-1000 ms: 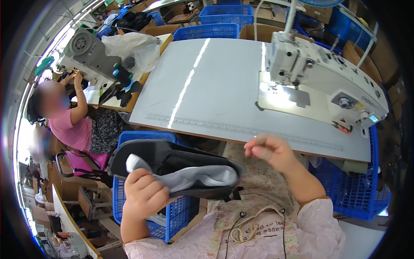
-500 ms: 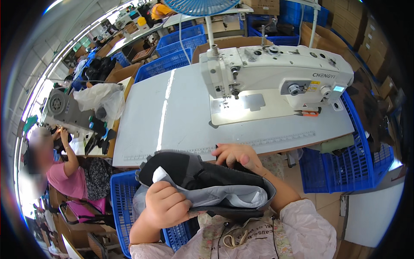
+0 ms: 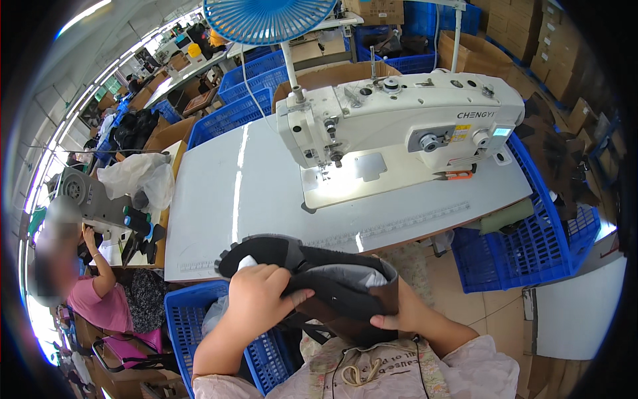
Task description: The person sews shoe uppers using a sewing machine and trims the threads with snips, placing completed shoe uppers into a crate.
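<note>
In front of my body I hold a black boot-shaped piece (image 3: 339,302) with a grey lining showing along its upper opening. Its rounded end, notched along the rim, points left over the table's near edge. My left hand (image 3: 258,292) is closed on its left part, thumb pressed to the black side. A bit of white material sticks up beside those fingers. My right hand (image 3: 397,311) grips the right end, its thumb on the front and its other fingers hidden behind.
Beyond the piece stands a white sewing machine (image 3: 399,120) on a grey table (image 3: 212,179). Orange-handled thread snips (image 3: 455,175) lie by its base. Blue crates (image 3: 183,326) stand at left and right below the table. A blue fan (image 3: 269,20) rises behind; a co-worker (image 3: 100,299) sits at left.
My right hand has moved from the far upper edge to the piece's right end. The left hand has shifted its grip, thumb now on the black side. The piece has turned, hiding more grey lining.
</note>
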Tool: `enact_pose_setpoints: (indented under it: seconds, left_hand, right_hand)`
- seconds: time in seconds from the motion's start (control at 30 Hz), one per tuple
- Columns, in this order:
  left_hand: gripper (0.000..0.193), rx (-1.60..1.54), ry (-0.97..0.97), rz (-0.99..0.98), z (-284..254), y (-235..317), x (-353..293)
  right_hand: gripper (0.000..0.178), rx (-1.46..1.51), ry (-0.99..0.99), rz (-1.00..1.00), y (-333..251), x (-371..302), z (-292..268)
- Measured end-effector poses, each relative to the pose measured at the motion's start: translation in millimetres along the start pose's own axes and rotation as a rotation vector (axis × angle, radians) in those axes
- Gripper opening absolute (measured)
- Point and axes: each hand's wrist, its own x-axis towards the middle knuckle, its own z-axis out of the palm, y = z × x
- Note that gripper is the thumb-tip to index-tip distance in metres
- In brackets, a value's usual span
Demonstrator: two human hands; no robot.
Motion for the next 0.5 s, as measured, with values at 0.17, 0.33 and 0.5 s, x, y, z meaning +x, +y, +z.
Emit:
enact_pose_setpoints:
  seconds: [0.17, 0.33, 0.5]
  left_hand:
    - [0.043, 0.044, -0.068, 0.01, 8.1, -17.6, 57.3]
    - [0.046, -0.003, -0.198, -0.09, 51.4, -38.0, 107.2]
    - [0.055, -0.204, -0.104, -0.123, 73.0, -74.1, 108.3]
  right_hand:
    - [0.126, 0.21, -0.047, 0.024, 4.8, 39.2, -27.2]
    - [0.094, 0.406, 0.198, 0.1, 28.6, 78.0, -56.3]
    - [0.089, 0.475, 0.359, 0.27, 21.4, 94.0, -64.9]
